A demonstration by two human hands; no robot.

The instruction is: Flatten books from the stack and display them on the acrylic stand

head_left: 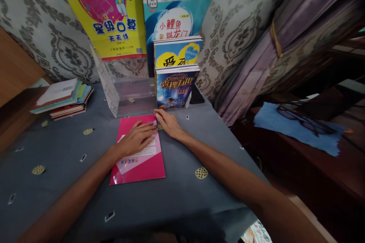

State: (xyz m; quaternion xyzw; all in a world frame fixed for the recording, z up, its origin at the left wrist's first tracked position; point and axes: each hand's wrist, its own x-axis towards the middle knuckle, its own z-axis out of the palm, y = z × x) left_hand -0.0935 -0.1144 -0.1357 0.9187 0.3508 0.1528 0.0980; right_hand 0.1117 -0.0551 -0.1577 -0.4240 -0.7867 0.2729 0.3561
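A pink book (145, 167) lies on the grey tablecloth. Flat across its upper half rests my left hand (137, 136), its fingers stretched out and nothing gripped. My right hand (169, 123) is just right of the book's far corner, fingers extended, with the fingertips at the front edge of a clear acrylic book rack (134, 104). Directly behind those fingertips stands a dark blue paperback (175, 89) in the rack's right part. Behind it rise a blue and yellow book (178, 51) and a teal picture book (179, 11). A tall yellow workbook (119, 34) stands at the left.
A small stack of books (64, 97) sits at the table's back left. A dark phone (196, 95) lies right of the rack. Beyond the table's right edge, glasses (302, 117) rest on a blue cloth (268, 121). A purple curtain (251, 72) hangs by the patterned wall.
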